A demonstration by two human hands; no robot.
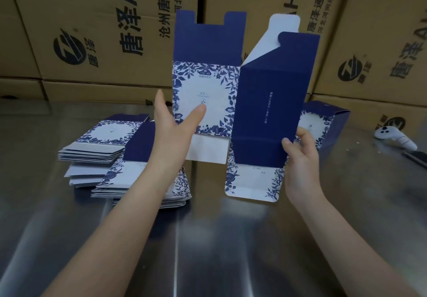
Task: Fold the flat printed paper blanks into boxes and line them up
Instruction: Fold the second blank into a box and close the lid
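The stack of flat blanks [129,158] is lying on the surface [208,239] at left. The upright blank [208,93] is hanging between the left hand [175,130] and right hand [300,155]; a folded box [323,125] is sitting behind it at right, cartons [92,30] standing rearmost.

Left hand [172,125] raised, fingers straight, thumb spread; right hand [299,155] pinches blank [265,111].

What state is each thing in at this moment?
paper blank: held up, partly opened, end flaps unfolded
left hand: open, thumb on the blank's floral panel
right hand: pinches the blank's lower edge
stacked blanks: flat, unfolded
formed box: on the table, behind right hand
white controller: lying on the table
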